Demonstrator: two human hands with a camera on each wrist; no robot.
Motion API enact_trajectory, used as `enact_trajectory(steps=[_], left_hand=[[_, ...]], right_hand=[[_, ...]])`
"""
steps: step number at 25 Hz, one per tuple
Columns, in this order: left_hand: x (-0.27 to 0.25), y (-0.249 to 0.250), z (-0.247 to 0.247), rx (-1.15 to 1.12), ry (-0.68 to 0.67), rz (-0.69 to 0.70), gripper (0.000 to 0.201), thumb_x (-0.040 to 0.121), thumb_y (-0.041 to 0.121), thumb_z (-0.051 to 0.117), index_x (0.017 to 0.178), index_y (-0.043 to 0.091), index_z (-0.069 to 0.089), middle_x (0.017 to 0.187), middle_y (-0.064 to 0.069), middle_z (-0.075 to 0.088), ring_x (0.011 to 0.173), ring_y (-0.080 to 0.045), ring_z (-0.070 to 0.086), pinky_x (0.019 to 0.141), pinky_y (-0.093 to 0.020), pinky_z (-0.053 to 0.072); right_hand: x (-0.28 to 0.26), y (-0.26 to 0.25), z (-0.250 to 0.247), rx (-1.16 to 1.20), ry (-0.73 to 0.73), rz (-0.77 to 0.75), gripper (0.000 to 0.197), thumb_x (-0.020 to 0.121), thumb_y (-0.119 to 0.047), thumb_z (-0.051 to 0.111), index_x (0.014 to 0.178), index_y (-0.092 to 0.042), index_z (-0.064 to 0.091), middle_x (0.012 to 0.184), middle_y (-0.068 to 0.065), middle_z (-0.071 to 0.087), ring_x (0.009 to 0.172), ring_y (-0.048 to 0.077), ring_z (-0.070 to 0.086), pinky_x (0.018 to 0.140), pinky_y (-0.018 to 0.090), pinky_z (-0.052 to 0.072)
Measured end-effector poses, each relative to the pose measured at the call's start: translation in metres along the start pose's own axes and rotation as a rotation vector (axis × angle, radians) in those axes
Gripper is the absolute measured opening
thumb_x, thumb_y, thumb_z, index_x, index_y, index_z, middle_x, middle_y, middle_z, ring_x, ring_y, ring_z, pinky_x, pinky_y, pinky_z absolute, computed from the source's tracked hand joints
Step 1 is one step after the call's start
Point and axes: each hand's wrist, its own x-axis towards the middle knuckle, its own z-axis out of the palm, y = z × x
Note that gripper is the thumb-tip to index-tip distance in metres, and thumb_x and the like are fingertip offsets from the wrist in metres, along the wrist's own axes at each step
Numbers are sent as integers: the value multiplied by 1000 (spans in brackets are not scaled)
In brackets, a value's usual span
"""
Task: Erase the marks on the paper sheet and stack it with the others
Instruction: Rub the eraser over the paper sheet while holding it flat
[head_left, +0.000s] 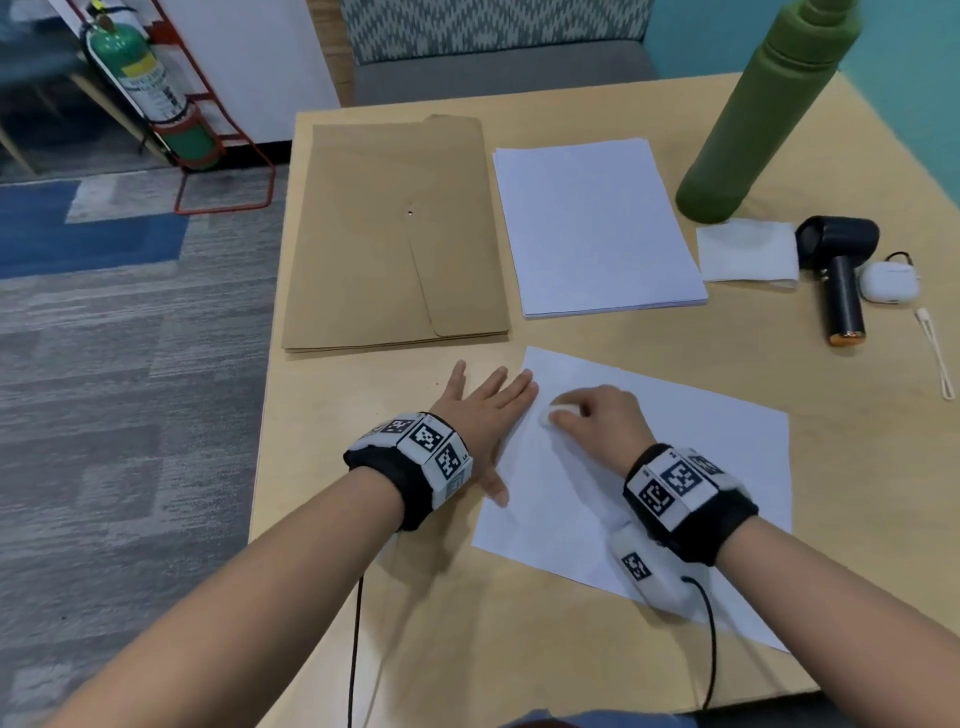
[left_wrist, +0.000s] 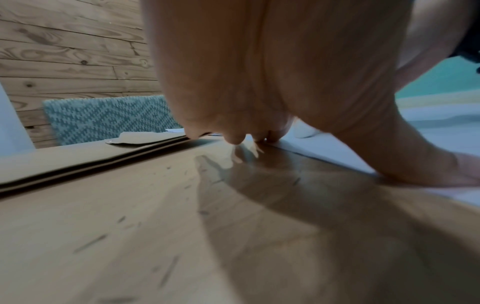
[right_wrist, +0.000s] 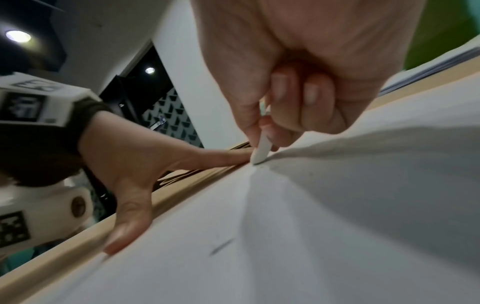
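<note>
A single white paper sheet (head_left: 675, 467) lies askew on the table near me. My right hand (head_left: 587, 415) pinches a small white eraser (head_left: 553, 413) and presses its tip onto the sheet near the left edge. The right wrist view shows the eraser (right_wrist: 261, 151) touching the paper (right_wrist: 337, 205), with a short dark pencil mark (right_wrist: 221, 246) lower down. My left hand (head_left: 483, 410) lies flat with fingers spread, holding down the sheet's left edge; its thumb (right_wrist: 127, 230) rests on the paper. A stack of white sheets (head_left: 592, 223) lies farther back.
A brown envelope folder (head_left: 395, 234) lies left of the stack. At the right stand a green bottle (head_left: 763, 109), a folded tissue (head_left: 745, 249), a black hand-held fan (head_left: 841, 275), a white earbud case (head_left: 888, 280) and a thin white stick (head_left: 937, 358). The table's left edge (head_left: 265, 415) is near my left hand.
</note>
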Motion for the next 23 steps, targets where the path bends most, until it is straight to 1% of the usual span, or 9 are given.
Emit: enact_trajectory(steps=[2,5,9,11,14,17,19,21,23], left_hand=[[0,0,0,-1,-6,-3,133,62,61,74,149,19,-18,157,5,-21,145,-20,-17,110,-57,-15],[0,0,0,5,-11,-2,133,62,61,74,148,18,-18,157,5,-21,145,-20,-17,110,-57,-15],[-1,1,-1,11,-17,-7,132,63,61,73,148,19,-18,157,5,-22,145,-20,-17,110,-57,-14],[-1,1,-1,14,-13,-11,132,63,61,73,149,18,-18,157,5,-22,146,-21,-16,110,-57,-14],[0,2,0,23,-8,-6,133,62,62,73,149,17,-17,157,4,-21,146,-21,-16,110,-58,-13],[-1,2,0,18,-18,-7,134,61,62,74,149,18,-17,157,4,-21,145,-21,-17,110,-58,-14],[-1,2,-1,7,-24,-12,134,61,62,74,149,19,-17,157,5,-22,145,-20,-17,110,-58,-15],[-1,2,-1,3,-23,-17,134,61,61,74,148,19,-18,156,5,-22,145,-20,-18,109,-57,-16],[-1,3,-1,19,-22,-18,132,63,61,73,148,19,-19,156,5,-22,145,-20,-18,109,-57,-16]], right_hand=[[-3,0,4,3,37,-22,22,87,-18,56,98,-7,71,92,10,72,92,25,61,68,22,31],[-25,-3,22,-36,-177,-94,25,87,-22,55,106,-13,69,74,-3,62,79,15,59,66,17,27],[4,3,8,13,68,38,28,87,-24,56,110,-13,68,111,8,70,109,23,59,83,19,35],[-6,3,15,-12,48,-11,26,88,-22,55,108,-11,68,99,6,72,101,23,61,80,21,36],[-32,0,27,-26,-183,-94,25,87,-24,57,106,-14,69,75,-9,64,85,14,56,71,16,29],[2,11,1,57,30,27,21,85,-22,59,97,-13,72,101,4,73,99,19,61,73,15,31],[4,15,-5,89,150,50,18,85,-19,58,90,-9,72,95,9,73,94,22,62,73,17,35],[-19,15,12,58,35,-53,17,86,-17,56,83,-8,70,77,9,69,74,18,58,71,23,39],[-40,11,24,65,-150,-109,15,85,-20,57,82,-13,70,62,-2,60,61,8,50,65,17,37]])
